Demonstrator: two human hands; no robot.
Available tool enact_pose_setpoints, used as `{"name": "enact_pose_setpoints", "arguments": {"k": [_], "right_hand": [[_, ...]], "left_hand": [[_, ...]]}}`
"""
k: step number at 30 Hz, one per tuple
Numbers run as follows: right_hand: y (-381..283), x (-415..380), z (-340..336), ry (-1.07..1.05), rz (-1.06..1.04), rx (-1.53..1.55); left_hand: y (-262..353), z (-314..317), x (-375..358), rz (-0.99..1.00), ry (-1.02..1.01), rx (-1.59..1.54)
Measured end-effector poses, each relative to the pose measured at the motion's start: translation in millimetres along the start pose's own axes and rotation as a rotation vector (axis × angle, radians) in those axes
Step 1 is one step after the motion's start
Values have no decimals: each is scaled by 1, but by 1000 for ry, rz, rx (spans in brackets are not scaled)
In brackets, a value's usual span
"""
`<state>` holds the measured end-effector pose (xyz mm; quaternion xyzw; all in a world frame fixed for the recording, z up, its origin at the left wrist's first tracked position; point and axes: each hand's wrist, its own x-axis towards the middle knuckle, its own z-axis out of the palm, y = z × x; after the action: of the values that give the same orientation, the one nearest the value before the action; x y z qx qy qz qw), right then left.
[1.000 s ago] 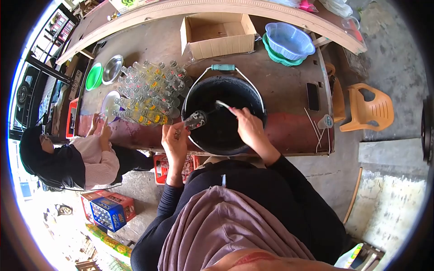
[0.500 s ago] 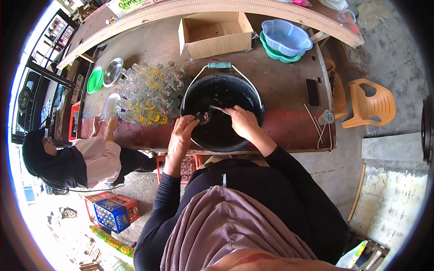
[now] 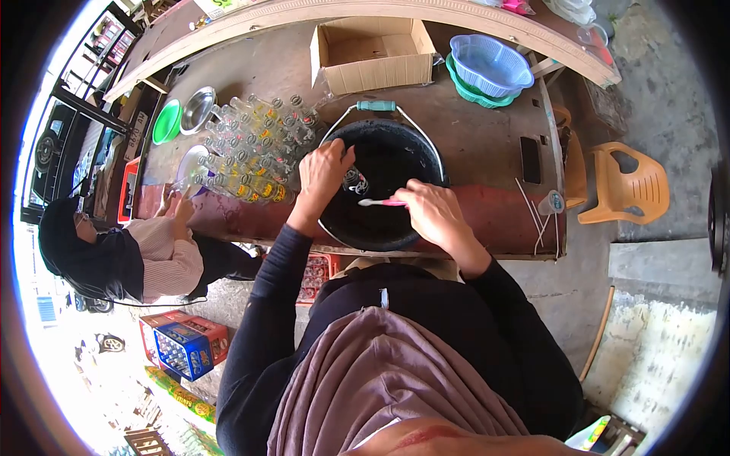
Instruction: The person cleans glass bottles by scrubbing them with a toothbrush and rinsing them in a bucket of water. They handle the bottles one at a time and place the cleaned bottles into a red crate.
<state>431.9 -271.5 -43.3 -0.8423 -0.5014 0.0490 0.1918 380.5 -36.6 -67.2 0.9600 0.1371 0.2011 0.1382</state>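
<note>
A black bucket (image 3: 417, 144) with dark water inside and a raised wire handle stands at the table's front edge. Over its left side, my left hand (image 3: 323, 173) is closed around a glass bottle (image 3: 354, 181). The bottle is tilted, and part of it is hidden by my fingers. From the bucket's right side my right hand (image 3: 432, 211) grips a toothbrush (image 3: 378, 203) with a pink handle. Its pale head points left, just below the bottle and apart from it. Many glass bottles (image 3: 255, 144) stand close together left of the bucket.
A co-worker (image 3: 163, 266) works at the table's left end beside a pale basin (image 3: 192, 166). Behind the bucket are a cardboard box (image 3: 376, 74) and stacked plastic basins (image 3: 490, 68). A phone (image 3: 530, 160), thin sticks (image 3: 530, 209) and a plastic cup (image 3: 553, 202) lie to the right.
My left hand has moved up and right, turning the bottle over the bucket. My right hand has shifted right and down, taking the toothbrush away from the bottle.
</note>
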Motion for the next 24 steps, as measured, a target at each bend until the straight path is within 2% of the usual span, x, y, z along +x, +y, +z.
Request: {"name": "enact_pose_setpoints", "arguments": {"k": [1, 2, 4, 6, 9, 10, 14, 16, 19, 22, 24], "right_hand": [[2, 3, 5, 75, -89, 66], [1, 9, 8, 77, -87, 65], [-1, 23, 14, 298, -164, 7], [8, 24, 32, 288, -173, -42], [13, 21, 54, 90, -232, -70], [13, 22, 48, 90, -233, -70], [14, 39, 20, 399, -183, -21], [15, 40, 26, 384, -180, -31], [25, 29, 51, 182, -230, -75], [38, 28, 40, 190, -229, -65], [38, 39, 17, 271, -253, -18]], "left_hand": [[0, 6, 6, 22, 41, 4], [1, 9, 10, 24, 41, 4], [7, 12, 18, 39, -44, 96], [9, 14, 25, 51, -35, 101], [13, 8, 34, 6, -59, 124], [13, 7, 36, 5, -58, 124], [14, 7, 41, 16, -43, 125], [12, 8, 45, 21, -48, 157], [8, 2, 44, 10, -47, 126], [-1, -4, 43, -17, -72, 93], [-7, -3, 44, -26, -72, 72]]}}
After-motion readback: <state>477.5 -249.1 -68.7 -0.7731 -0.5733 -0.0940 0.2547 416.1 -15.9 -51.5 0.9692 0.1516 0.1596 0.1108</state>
